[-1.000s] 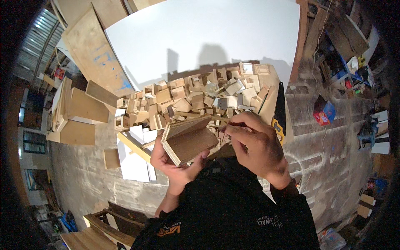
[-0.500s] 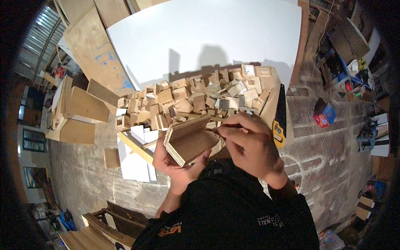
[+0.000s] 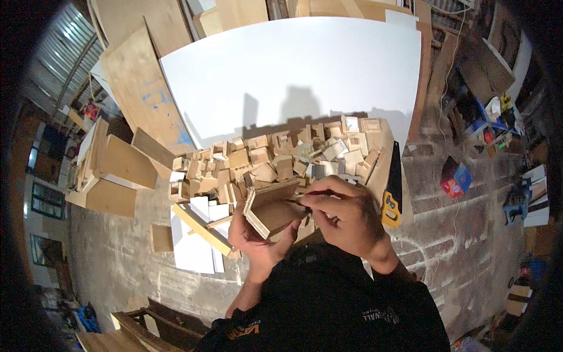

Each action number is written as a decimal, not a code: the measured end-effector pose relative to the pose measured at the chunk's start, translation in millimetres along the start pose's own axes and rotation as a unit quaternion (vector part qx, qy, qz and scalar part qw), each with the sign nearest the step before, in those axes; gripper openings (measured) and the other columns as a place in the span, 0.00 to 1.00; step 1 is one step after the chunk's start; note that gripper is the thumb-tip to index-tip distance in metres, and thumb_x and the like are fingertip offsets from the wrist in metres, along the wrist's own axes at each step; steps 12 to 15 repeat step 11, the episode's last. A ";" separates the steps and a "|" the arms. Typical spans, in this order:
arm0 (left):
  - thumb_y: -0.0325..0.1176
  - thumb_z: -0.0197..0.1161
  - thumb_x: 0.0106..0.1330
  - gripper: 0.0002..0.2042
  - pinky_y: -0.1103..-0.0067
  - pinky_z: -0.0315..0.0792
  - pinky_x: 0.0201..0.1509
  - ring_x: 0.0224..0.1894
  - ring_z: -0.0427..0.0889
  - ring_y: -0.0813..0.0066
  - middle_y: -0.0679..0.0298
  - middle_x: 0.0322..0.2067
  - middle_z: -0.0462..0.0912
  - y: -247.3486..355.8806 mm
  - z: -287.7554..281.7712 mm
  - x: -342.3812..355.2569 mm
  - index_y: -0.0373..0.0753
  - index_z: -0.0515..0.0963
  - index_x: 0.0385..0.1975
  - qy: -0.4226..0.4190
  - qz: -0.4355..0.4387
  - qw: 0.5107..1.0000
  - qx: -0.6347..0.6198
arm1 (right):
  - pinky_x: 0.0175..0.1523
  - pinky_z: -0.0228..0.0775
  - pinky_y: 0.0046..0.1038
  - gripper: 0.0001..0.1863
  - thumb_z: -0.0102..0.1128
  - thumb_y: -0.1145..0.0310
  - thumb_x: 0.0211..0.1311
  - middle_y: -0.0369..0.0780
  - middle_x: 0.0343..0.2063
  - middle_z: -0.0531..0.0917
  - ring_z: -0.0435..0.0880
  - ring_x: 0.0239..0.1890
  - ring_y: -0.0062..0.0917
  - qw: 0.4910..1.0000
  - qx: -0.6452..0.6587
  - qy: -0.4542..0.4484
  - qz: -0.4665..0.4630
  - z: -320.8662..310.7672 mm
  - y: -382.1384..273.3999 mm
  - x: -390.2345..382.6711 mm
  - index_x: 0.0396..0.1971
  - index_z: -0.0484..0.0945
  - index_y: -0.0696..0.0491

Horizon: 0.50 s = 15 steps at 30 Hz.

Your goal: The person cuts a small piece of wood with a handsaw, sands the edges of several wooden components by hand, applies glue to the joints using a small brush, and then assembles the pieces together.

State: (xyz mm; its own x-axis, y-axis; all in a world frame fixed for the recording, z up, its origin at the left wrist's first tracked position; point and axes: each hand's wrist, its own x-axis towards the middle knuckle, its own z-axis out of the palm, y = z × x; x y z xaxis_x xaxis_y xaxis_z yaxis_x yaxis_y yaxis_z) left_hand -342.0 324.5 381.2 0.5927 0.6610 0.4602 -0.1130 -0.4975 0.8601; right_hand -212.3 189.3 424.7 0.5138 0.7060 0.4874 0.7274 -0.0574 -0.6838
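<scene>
In front of my chest, my left hand [image 3: 258, 243] grips an L-shaped wooden piece [image 3: 275, 214] made of two joined boards, with pale layered plywood edges turned to the left. The thumb presses along its lower board and the fingers wrap behind it. My right hand [image 3: 346, 217] is closed in a pinch at the piece's right end. A thin, dark reddish, pencil-like stick [image 3: 318, 192] shows between its fingers, with the tip close to the inner face of the boards. Just beyond my hands lies a heap of small wooden box-like pieces and offcuts [image 3: 284, 167].
A hand saw with a yellow handle [image 3: 391, 210] lies right of the heap. Behind stands a large white panel [image 3: 293, 64]. White boards and a yellow-edged strip [image 3: 202, 229] sit to the left, near plywood boxes [image 3: 126, 161]. A red-and-blue box [image 3: 456, 177] rests on the floor at right.
The view has tilted, so the heap and panel sit lower in the picture. My right hand's fingertips have moved left, further over the wooden piece, which stays in my left hand.
</scene>
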 end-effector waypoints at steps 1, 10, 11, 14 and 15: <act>0.24 0.79 0.43 0.34 0.73 0.78 0.51 0.45 0.82 0.68 0.52 0.44 0.80 2.2 0.2 2.1 0.23 0.70 0.51 0.014 -0.008 1.000 -0.015 | 0.35 0.76 0.27 0.13 0.62 0.82 0.49 0.39 0.35 0.83 0.85 0.31 0.28 1.000 -0.006 -0.005 0.012 -0.3 4.4 -0.9 0.37 0.85 0.56; 0.25 0.79 0.46 0.35 0.72 0.76 0.55 0.52 0.79 0.66 0.53 0.48 0.78 -16.5 -16.7 10.0 0.24 0.68 0.54 0.063 -0.042 0.996 -0.049 | 0.29 0.76 0.20 0.10 0.67 0.83 0.52 0.39 0.34 0.86 0.87 0.30 0.22 0.999 -0.019 0.046 0.006 0.6 -1.5 21.2 0.35 0.87 0.55; 0.26 0.78 0.48 0.37 0.69 0.73 0.60 0.56 0.77 0.62 0.53 0.50 0.77 -16.0 -19.8 10.3 0.29 0.67 0.60 0.055 -0.114 0.991 -0.051 | 0.31 0.78 0.19 0.10 0.66 0.82 0.54 0.39 0.35 0.86 0.87 0.31 0.23 0.999 -0.018 0.031 -0.005 1.3 -7.7 27.0 0.36 0.87 0.54; 0.26 0.78 0.48 0.37 0.69 0.73 0.60 0.56 0.77 0.62 0.53 0.50 0.77 -16.0 -19.8 10.3 0.29 0.67 0.60 0.055 -0.114 0.991 -0.051 | 0.31 0.78 0.19 0.10 0.66 0.82 0.54 0.39 0.35 0.86 0.87 0.31 0.23 0.999 -0.018 0.031 -0.005 1.3 -7.7 27.0 0.36 0.87 0.54; 0.26 0.78 0.48 0.37 0.69 0.73 0.60 0.56 0.77 0.62 0.53 0.50 0.77 -16.0 -19.8 10.3 0.29 0.67 0.60 0.055 -0.114 0.991 -0.051 | 0.31 0.78 0.19 0.10 0.66 0.82 0.54 0.39 0.35 0.86 0.87 0.31 0.23 0.999 -0.018 0.031 -0.005 1.3 -7.7 27.0 0.36 0.87 0.54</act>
